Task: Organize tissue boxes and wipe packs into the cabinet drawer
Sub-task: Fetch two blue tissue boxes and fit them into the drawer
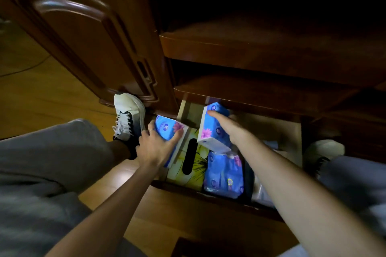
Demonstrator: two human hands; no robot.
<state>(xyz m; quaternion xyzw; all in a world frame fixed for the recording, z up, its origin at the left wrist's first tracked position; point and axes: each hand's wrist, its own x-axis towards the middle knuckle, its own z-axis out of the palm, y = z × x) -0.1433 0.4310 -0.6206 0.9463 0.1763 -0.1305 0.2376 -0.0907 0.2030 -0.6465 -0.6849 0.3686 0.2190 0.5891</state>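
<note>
L hand point(153, 148) had its grip clamped on a blue floral tissue pack point(169, 129) at the open wooden drawer's point(211, 194) left edge; R hand point(229, 129) gripped another blue floral pack point(213, 129) above the drawer's yellow floral tissue box point(196, 175).

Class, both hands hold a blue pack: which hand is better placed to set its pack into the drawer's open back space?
Probably the right hand: its blue pack is already over the drawer interior. The left hand holds its pack at the left edge.
</note>
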